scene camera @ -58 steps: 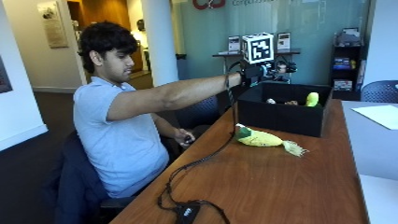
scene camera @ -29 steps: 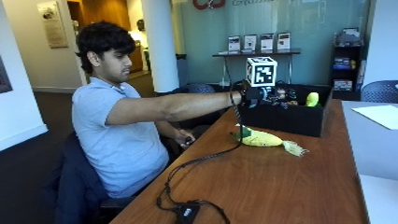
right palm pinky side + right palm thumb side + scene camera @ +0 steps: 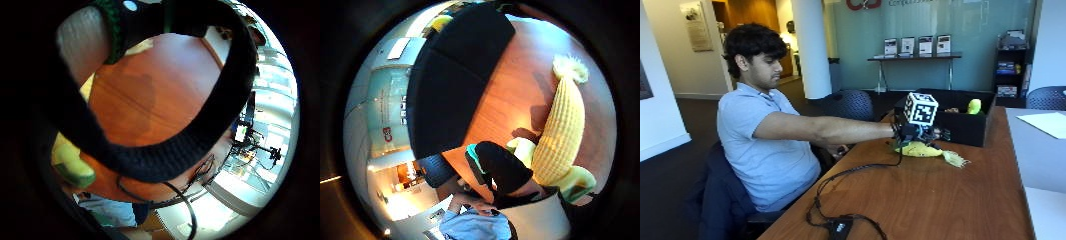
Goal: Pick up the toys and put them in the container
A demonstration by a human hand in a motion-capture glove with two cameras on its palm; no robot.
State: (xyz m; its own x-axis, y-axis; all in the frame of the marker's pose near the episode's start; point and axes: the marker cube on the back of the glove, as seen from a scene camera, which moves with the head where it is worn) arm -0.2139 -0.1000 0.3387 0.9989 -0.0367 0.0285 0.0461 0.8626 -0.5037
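Observation:
A yellow plush corn toy (image 3: pixel 926 149) with green husk leaves lies on the wooden table (image 3: pixel 939 200), just in front of the black container (image 3: pixel 963 125). My gloved right hand (image 3: pixel 915 134) hovers right over the corn's near end. In the thumb side palm view the corn (image 3: pixel 563 131) stretches across the table, and my thumb (image 3: pixel 501 170) sits beside its pale green husk without closing on it. The little finger side palm view catches a husk tip (image 3: pixel 74 167) under the palm. Inside the container (image 3: pixel 451 82) a yellow toy (image 3: pixel 974 106) stands up.
A black cable (image 3: pixel 846 175) trails from the hand across the table to a small box (image 3: pixel 838 227) near the front edge. A white sheet (image 3: pixel 1046 122) lies on the adjoining table at the right. The person's other hand is under the table edge.
My right hand has come away from above the container, moving down and toward the person, and now hangs over the corn toy. The corn has not moved.

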